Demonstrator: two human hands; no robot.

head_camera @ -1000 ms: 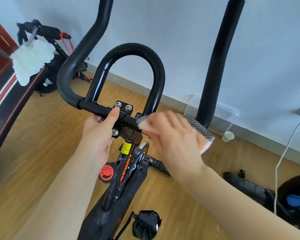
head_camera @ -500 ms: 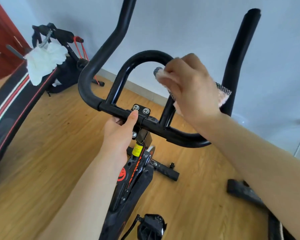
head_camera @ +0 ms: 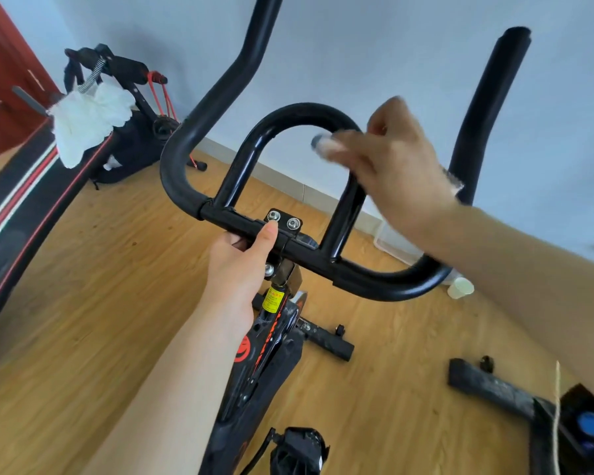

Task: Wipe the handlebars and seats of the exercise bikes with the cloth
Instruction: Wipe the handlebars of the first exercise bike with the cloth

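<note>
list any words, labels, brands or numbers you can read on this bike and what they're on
Nothing can be quoted with confidence.
Yellow sticker on the stem below the handlebar: fine print, too small to read.
Red lettering running down the frame: blurred, unreadable.
Round red emblem on the frame: partly hidden, no letters legible.
No other text shows.

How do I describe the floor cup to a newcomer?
Find the black handlebar. Under its right-hand bend, on the wood floor by the wall, stands the cup: small, white, upright, unlike the black bike feet nearby.
</note>
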